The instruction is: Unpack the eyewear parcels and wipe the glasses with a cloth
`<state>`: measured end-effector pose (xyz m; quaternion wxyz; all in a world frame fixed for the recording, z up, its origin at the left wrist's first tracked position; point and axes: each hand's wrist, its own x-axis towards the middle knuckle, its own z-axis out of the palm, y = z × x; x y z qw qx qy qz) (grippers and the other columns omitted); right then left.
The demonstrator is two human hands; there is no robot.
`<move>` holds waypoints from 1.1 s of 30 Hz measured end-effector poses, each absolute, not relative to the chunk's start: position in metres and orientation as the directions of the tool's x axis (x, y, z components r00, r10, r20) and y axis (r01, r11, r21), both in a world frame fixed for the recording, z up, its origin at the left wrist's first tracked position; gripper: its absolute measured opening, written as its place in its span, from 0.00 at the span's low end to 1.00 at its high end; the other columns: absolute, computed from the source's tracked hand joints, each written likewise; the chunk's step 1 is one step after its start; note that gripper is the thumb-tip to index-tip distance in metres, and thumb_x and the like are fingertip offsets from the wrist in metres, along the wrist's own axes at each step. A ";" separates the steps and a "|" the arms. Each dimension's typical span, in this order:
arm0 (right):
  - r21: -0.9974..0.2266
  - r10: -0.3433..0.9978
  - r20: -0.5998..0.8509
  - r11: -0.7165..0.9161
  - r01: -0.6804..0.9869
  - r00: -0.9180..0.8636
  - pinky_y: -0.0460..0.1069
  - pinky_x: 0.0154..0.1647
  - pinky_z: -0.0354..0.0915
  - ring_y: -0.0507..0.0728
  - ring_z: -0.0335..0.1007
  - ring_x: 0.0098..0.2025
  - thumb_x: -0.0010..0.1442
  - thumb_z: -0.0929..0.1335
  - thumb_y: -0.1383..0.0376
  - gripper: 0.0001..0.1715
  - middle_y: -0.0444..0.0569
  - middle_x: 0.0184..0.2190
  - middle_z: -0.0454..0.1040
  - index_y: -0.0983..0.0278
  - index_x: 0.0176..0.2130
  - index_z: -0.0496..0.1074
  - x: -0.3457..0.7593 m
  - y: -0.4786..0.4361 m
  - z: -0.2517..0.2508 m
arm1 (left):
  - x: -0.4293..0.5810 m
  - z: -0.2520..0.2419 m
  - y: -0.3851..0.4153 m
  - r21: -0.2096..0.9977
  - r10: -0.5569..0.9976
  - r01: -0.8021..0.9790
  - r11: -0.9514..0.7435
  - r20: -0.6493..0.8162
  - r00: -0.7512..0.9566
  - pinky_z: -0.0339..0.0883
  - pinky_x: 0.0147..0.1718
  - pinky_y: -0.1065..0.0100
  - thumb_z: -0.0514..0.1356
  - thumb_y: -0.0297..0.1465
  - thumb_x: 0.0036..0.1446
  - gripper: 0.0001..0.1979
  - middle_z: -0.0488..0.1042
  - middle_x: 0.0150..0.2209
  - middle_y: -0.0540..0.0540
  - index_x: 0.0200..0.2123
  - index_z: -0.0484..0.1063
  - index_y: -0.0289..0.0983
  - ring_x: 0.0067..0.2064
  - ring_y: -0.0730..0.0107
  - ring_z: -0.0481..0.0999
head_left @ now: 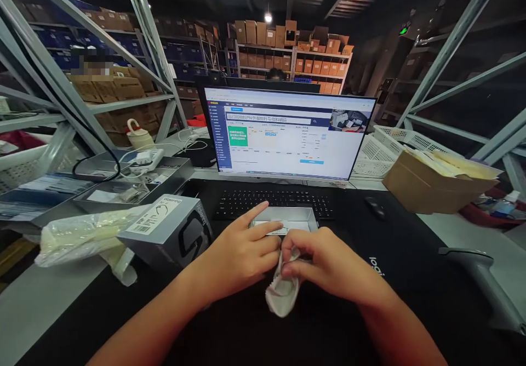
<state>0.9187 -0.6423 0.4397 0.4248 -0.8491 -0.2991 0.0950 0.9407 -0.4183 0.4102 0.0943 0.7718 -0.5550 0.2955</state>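
Observation:
Both my hands meet over the black desk mat in front of the keyboard. My left hand has its index finger stretched forward while the other fingers pinch a small white label. My right hand is closed on a small clear plastic bag that hangs below both hands. Just beyond the fingers sits a shallow grey tray, resting against the keyboard. What lies inside the bag I cannot make out.
A monitor stands behind the keyboard. At left lie a grey box, a cream plastic bag and grey trays. At right are a mouse, a cardboard box, white baskets and a scanner.

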 end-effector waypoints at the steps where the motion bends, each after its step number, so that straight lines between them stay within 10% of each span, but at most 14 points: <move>1: -0.787 0.638 0.097 -0.421 0.451 0.764 0.42 0.27 0.56 0.48 0.65 0.25 0.58 0.74 0.67 0.07 0.37 0.23 0.72 0.62 0.32 0.72 0.922 -0.649 0.441 | 0.940 0.412 -0.416 -0.168 -0.803 -0.920 -0.355 0.559 0.208 0.37 0.73 0.48 0.56 0.27 0.63 0.06 0.80 0.38 0.50 0.36 0.72 0.38 0.57 0.63 0.74; 8: -0.854 0.793 0.153 -0.195 0.482 0.590 0.41 0.26 0.58 0.46 0.64 0.24 0.54 0.77 0.65 0.15 0.39 0.22 0.72 0.65 0.24 0.70 0.947 -0.681 0.445 | 0.939 0.419 -0.405 -0.089 -0.802 -0.939 -0.332 0.552 0.231 0.36 0.73 0.47 0.60 0.28 0.60 0.03 0.79 0.40 0.52 0.33 0.69 0.39 0.58 0.64 0.73; 16: -0.798 0.568 0.199 -0.379 0.469 0.798 0.40 0.29 0.59 0.46 0.69 0.27 0.57 0.68 0.77 0.14 0.37 0.24 0.74 0.63 0.25 0.65 0.918 -0.628 0.428 | 0.944 0.412 -0.410 -0.160 -0.819 -0.914 -0.374 0.519 0.244 0.35 0.73 0.48 0.60 0.25 0.59 0.04 0.79 0.36 0.52 0.35 0.72 0.39 0.57 0.64 0.73; 24: -0.914 0.767 0.137 -0.145 0.378 0.626 0.41 0.22 0.51 0.45 0.52 0.22 0.56 0.74 0.69 0.22 0.36 0.18 0.59 0.64 0.21 0.60 0.953 -0.670 0.435 | 0.944 0.419 -0.401 -0.097 -0.796 -0.927 -0.361 0.551 0.252 0.32 0.73 0.48 0.64 0.28 0.57 0.05 0.79 0.40 0.54 0.33 0.69 0.39 0.59 0.64 0.73; 33: -0.949 0.643 0.226 -0.026 0.316 0.732 0.43 0.20 0.47 0.46 0.47 0.20 0.52 0.78 0.58 0.30 0.37 0.16 0.56 0.63 0.18 0.57 0.969 -0.671 0.418 | 0.952 0.416 -0.400 0.077 -0.754 -0.939 -0.335 0.575 0.316 0.34 0.73 0.51 0.64 0.26 0.58 0.07 0.79 0.37 0.55 0.30 0.67 0.40 0.58 0.67 0.73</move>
